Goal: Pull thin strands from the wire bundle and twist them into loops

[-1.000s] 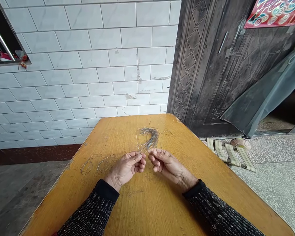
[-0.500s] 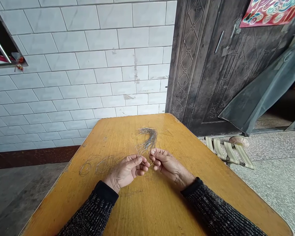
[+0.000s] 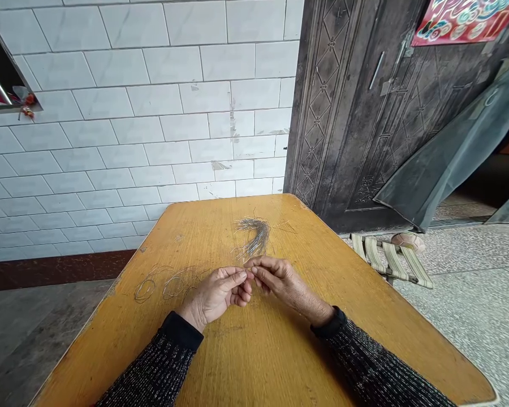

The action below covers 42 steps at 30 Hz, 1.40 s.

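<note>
My left hand (image 3: 223, 291) pinches a thin wire between thumb and forefinger above the middle of the wooden table (image 3: 254, 350). Fingertips nearly touching it, my right hand (image 3: 282, 282) is closed on the same wire from the other side. Most of that wire is hidden by the fingers. Just beyond the hands lies a curved bundle of thin grey wires (image 3: 258, 236), its strands fanning out at both ends. To the left of my left hand, wire loops (image 3: 173, 287) rest on the tabletop, partly covered by that hand.
A white tiled wall (image 3: 152, 124) stands behind the table, with a dark carved door (image 3: 348, 130) to its right. On the floor at the right is a low strapped stool (image 3: 392, 260) beside a round pale object (image 3: 408, 242). A grey curtain (image 3: 458, 152) hangs at the doorway.
My right hand has moved left, and its fingertips now meet those of my left hand. The wire loop visible between the hands before is now mostly hidden. The view has shifted slightly.
</note>
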Motion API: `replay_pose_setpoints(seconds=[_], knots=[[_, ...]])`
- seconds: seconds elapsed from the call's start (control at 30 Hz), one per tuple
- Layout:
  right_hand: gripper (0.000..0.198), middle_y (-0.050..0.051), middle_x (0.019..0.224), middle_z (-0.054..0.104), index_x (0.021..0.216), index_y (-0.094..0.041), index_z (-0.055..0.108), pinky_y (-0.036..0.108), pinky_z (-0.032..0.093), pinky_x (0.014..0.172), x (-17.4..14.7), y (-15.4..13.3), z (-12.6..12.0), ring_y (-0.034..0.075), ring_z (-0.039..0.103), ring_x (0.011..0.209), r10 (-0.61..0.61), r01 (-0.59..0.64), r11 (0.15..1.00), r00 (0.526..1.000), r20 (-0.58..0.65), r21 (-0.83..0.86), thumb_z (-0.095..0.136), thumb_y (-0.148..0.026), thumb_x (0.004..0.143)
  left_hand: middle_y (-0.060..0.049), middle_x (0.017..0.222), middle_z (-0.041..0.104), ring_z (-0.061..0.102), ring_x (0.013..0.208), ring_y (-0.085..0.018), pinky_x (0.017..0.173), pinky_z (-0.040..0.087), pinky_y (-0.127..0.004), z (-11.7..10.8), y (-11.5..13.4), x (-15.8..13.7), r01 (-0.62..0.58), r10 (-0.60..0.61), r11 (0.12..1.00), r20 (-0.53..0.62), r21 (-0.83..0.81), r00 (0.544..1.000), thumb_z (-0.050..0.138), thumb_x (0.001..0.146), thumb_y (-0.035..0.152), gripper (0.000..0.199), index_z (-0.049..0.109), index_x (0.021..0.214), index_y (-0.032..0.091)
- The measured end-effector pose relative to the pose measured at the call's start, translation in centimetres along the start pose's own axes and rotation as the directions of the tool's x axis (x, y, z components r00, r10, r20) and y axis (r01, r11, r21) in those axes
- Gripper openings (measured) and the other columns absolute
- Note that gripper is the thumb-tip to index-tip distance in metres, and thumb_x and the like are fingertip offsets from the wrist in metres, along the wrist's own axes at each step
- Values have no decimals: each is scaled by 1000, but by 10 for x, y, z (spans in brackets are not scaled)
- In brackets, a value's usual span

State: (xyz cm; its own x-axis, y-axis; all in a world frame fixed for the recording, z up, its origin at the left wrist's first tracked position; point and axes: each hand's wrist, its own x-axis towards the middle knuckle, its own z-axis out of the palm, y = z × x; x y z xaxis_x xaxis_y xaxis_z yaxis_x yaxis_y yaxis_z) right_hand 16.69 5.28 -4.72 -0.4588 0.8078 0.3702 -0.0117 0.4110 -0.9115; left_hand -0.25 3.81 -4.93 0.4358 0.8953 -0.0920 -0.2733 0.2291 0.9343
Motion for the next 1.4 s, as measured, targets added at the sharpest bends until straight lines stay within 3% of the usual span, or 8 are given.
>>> replay_pose_setpoints(seconds=[0.2, 0.33, 0.5, 0.7, 0.93, 1.07, 1.2, 1.4], knots=[[26, -4, 56, 46, 74, -16, 54, 18, 33, 48, -2, -5, -2, 6, 39, 48, -51, 64, 952, 997, 51, -299, 37, -30, 89, -1, 61, 60, 57, 49, -8, 46, 41, -18, 0, 1, 0, 27, -21, 993, -50, 112, 999, 65, 71, 33, 25, 60, 80, 10], [25, -2, 59, 52, 75, -16, 53, 19, 34, 51, -1, -6, -3, 7, 43, 50, -86, 114, 905, 993, 86, -409, 34, -25, 89, -7, 76, 66, 63, 60, -13, 47, 42, -19, 1, 2, -1, 60, -52, 984, -54, 170, 997, 63, 72, 36, 26, 59, 78, 11], [19, 0, 59, 54, 77, -16, 52, 20, 33, 51, -2, -2, -2, 8, 47, 50, -122, 149, 775, 989, 86, -614, 36, -20, 87, -6, 69, 65, 57, 51, -8, 44, 39, -17, 2, 2, -1, 53, -43, 975, -52, 216, 998, 61, 74, 36, 25, 61, 74, 10], [15, -1, 59, 53, 83, -16, 49, 20, 32, 48, -4, -2, 1, 9, 47, 48, -73, 105, 744, 994, 76, -659, 34, -18, 85, -6, 71, 65, 57, 53, -9, 44, 37, -17, 2, 5, -2, 49, -41, 974, -44, 221, 998, 62, 72, 36, 27, 62, 76, 9], [14, -3, 55, 48, 76, -18, 46, 23, 33, 48, -3, -5, 2, 9, 43, 48, -32, 66, 842, 997, 73, -535, 35, -22, 84, -2, 62, 60, 50, 46, -6, 43, 34, -17, 1, 6, -3, 75, -75, 959, -10, 274, 997, 61, 73, 35, 25, 60, 68, 11], [17, -5, 54, 48, 74, -18, 45, 20, 31, 42, 2, 2, 3, 7, 41, 42, 141, -143, 980, 990, -21, -137, 44, -34, 81, -1, 62, 59, 50, 47, -6, 46, 36, -18, 0, 4, -1, 13, 4, 961, -62, 277, 998, 59, 74, 33, 21, 58, 71, 12], [27, -3, 57, 54, 69, -15, 49, 17, 21, 35, 5, 2, -3, 3, 34, 37, 312, -311, 931, 950, 28, 189, 57, -41, 71, -1, 62, 58, 51, 49, -8, 47, 37, -19, 2, 4, -1, -32, 72, 950, -119, 312, 990, 58, 74, 33, 21, 59, 80, 13], [27, -7, 49, 47, 61, -15, 50, 16, 14, 32, 3, -1, -7, 1, 20, 34, 381, -371, 806, 922, 76, 461, 65, -37, 64, 1, 59, 57, 50, 49, -7, 50, 37, -20, 1, 6, -3, -32, 51, 954, -56, 297, 997, 59, 74, 35, 23, 59, 77, 13]])
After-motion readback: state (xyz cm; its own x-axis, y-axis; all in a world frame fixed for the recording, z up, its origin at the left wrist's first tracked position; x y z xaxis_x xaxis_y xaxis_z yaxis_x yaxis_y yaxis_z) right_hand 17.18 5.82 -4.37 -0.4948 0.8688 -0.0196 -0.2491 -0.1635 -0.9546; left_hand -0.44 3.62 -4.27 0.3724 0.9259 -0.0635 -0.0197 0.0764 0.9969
